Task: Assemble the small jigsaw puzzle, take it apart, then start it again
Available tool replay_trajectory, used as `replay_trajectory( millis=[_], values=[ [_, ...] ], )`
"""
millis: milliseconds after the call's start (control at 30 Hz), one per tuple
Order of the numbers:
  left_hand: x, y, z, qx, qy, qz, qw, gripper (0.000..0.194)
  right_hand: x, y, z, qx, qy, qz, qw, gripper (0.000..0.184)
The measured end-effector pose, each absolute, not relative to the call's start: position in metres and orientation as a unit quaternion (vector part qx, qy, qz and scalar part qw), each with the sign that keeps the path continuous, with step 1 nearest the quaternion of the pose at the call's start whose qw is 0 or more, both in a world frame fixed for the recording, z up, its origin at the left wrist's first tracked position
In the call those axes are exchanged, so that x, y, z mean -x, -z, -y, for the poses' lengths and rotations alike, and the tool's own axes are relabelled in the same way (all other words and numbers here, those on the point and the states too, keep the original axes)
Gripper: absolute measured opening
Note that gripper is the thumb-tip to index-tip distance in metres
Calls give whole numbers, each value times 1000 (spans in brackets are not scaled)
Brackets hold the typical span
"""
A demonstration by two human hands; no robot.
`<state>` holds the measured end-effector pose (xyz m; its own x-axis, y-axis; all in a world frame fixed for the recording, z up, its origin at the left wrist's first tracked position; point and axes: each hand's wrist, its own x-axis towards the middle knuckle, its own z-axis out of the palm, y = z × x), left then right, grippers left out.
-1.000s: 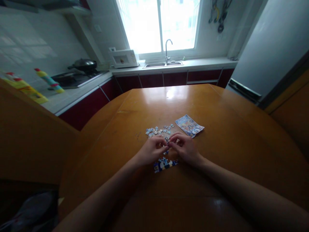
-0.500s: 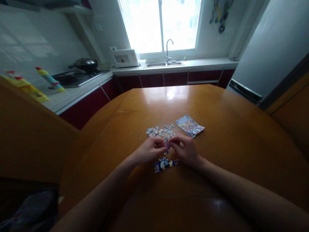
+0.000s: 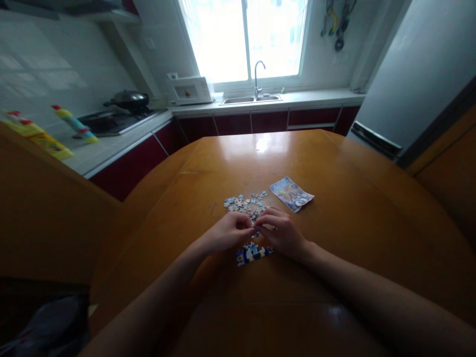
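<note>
Head view: your left hand [image 3: 231, 231] and right hand [image 3: 281, 232] close together, fingers curled; cannot tell whether they pinch anything. Loose puzzle pieces [image 3: 247, 202] lie just beyond, joined section [image 3: 253, 254] nearer you on the surface [image 3: 223, 168].

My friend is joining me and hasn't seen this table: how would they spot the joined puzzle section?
On the big wooden table, find the left hand and right hand, close together by the loose puzzle pieces. Just nearer the camera lies the joined puzzle section. Unlike those scattered pieces, it is one connected strip, mostly dark blue and white.
</note>
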<state>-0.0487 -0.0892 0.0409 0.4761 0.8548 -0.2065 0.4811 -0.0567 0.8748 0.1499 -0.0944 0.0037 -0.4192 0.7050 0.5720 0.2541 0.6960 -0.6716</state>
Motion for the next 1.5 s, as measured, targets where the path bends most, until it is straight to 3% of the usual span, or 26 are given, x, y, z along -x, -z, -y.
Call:
replay_trajectory(
  millis=[100,267,433,567,667,800,900,1200,1333,1500],
  values=[
    [49,-41,88,-694,-188,-483,500,36,-150,-3,95,297,-243,803,457,12],
    [72,-49,84,-730,-114,-490,462,33,-158,2,80,432,-234,714,500,11],
    [97,-50,78,-737,12,-545,401,34,-171,8,66,502,-197,724,430,15],
    [96,-46,78,-733,-29,-593,331,35,-172,8,67,532,-118,753,370,16],
    [85,-51,85,-785,-65,-507,350,21,-168,0,75,523,-80,759,381,15],
    [70,-58,98,-845,-42,-399,355,18,-158,-14,102,412,-141,853,289,10],
    [65,-56,100,-859,-50,-404,311,5,-150,-19,127,399,-150,877,223,25],
    [70,-47,94,-843,-83,-471,244,3,-142,-18,140,415,-172,872,192,20],
    [68,-49,92,-844,-105,-464,248,11,-141,-17,142,412,-180,875,181,17],
    [72,-57,92,-829,-80,-419,361,8,-139,-14,143,420,-167,878,157,18]
  ],
)
